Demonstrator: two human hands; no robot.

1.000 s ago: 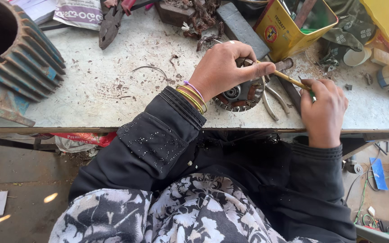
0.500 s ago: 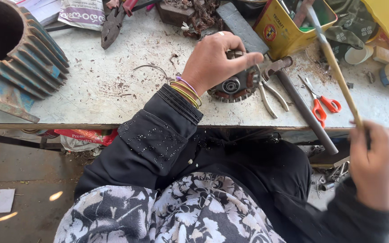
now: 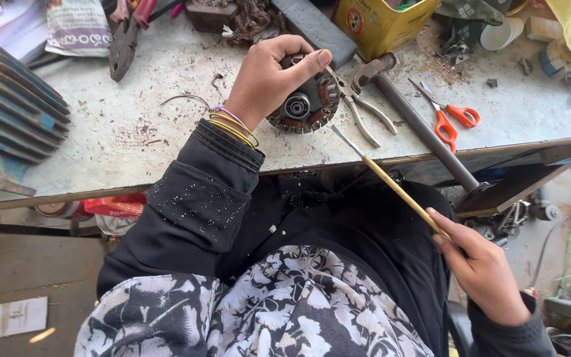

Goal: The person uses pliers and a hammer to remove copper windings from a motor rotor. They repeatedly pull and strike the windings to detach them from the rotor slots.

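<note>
My left hand (image 3: 269, 76) grips a round motor stator (image 3: 305, 106) with copper windings, tilted on edge on the worn workbench (image 3: 166, 142). Bangles sit on that wrist. My right hand (image 3: 480, 264) is low, off the bench by my lap, holding a long thin yellow stick (image 3: 391, 185) by its lower end. The stick's flat tip points up toward the stator and stops just short of it, at the bench edge.
Pliers (image 3: 365, 112), orange-handled scissors (image 3: 447, 119) and a long metal bar (image 3: 418, 129) lie right of the stator. A yellow tin (image 3: 381, 23) stands behind. A large finned motor housing (image 3: 8, 112) fills the bench's left end. Another pair of pliers (image 3: 127, 33) lies at the back.
My right hand drew the stick away from the stator, swung out and down off the bench, and now aims its tip back toward the stator. My left hand has turned the stator up on edge.
</note>
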